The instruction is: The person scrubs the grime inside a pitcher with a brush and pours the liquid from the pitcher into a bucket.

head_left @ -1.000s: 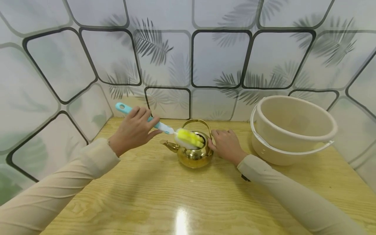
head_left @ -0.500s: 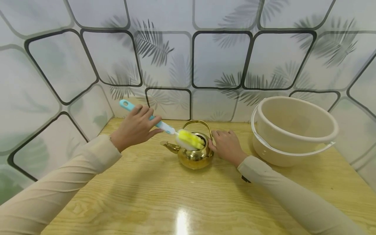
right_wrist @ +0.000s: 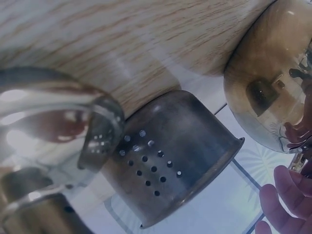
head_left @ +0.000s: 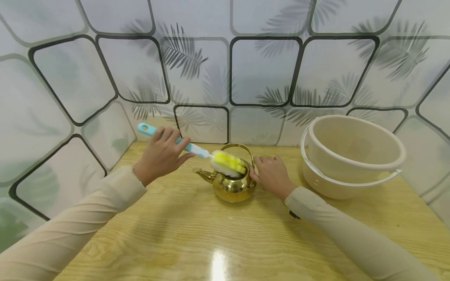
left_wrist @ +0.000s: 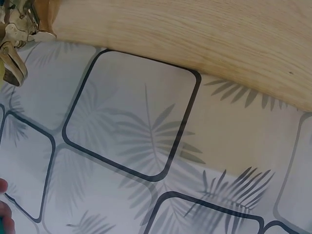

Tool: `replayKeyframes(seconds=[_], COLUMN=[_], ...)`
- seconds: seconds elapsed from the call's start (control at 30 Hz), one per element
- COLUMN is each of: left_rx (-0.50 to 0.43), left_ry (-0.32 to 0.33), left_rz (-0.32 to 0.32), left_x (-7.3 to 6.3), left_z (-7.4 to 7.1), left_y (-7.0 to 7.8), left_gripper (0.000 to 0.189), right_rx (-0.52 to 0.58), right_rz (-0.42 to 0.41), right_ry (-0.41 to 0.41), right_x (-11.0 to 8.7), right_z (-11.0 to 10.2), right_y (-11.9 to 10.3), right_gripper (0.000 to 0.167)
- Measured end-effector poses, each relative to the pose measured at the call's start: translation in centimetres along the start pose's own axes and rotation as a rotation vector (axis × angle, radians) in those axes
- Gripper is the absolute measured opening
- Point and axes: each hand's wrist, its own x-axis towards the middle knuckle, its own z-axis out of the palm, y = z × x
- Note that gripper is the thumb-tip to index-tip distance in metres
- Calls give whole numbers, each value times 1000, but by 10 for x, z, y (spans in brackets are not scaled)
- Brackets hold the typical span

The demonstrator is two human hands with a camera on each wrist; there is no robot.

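My left hand grips the blue and white handle of a sponge brush. Its yellow-and-white head leans across the rim of a brass kettle, tip dipping into the mouth. At the kettle's right side, my right hand holds it by the base of the raised handle, thumb against the body. The right wrist view shows curled fingers beside the kettle. A perforated metal strainer and a blurred shiny metal piece stand near that wrist; the head view hides them. The left wrist view catches the kettle's spout.
Two beige buckets, one nested in the other, stand at the right with a white bail handle hanging in front. The wooden table meets patterned walls at the back and sides.
The brush handle's end has shifted left and down a little, while the sponge head has risen slightly at the kettle's mouth. My right hand and the kettle stay in place.
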Motion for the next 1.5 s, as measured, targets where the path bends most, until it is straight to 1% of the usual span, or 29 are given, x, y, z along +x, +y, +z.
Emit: replayKeyframes(seconds=[0.17,0.33,0.5,0.57,0.7,0.8,0.93,1.07,1.2,1.37,1.5], left_rx=[1,-14,-59,-81,-111,-117,-120,-113,-97,-100,-116], left_ry=[31,26,17,25,23,20,36,40,33,21,21], left_rz=[-51,-120,-185,-212,-249,-272,-310,-345,-381,-419,-472], left_x=[-3,-8,-16,-19,-23,-26,-30,-36,-41,-48,-54], left_z=[0,-1,-1,-1,-3,-6,-10,-15,-18,-22,-24], left_y=[0,1,3,3,2,1,-1,-5,-8,-13,-17], left_gripper=[55,60,63,64,65,67,68,65,65,65,66], right_rx=[-8,-10,-7,-4,-1,-2,-10,-11,-6,-7,1], right_rz=[8,16,13,11,7,4,1,-1,-3,0,-1], right_ry=[-4,-11,-7,-5,4,13,12,14,26,19,24], right_x=[-1,-2,-2,-2,-2,-2,-2,-2,-2,-2,-2], right_z=[-1,-2,-1,-1,-1,0,2,3,3,3,3], right_y=[-1,-1,-1,-1,-1,-1,0,0,1,1,0], right_gripper=[22,21,20,20,20,20,21,21,21,21,20])
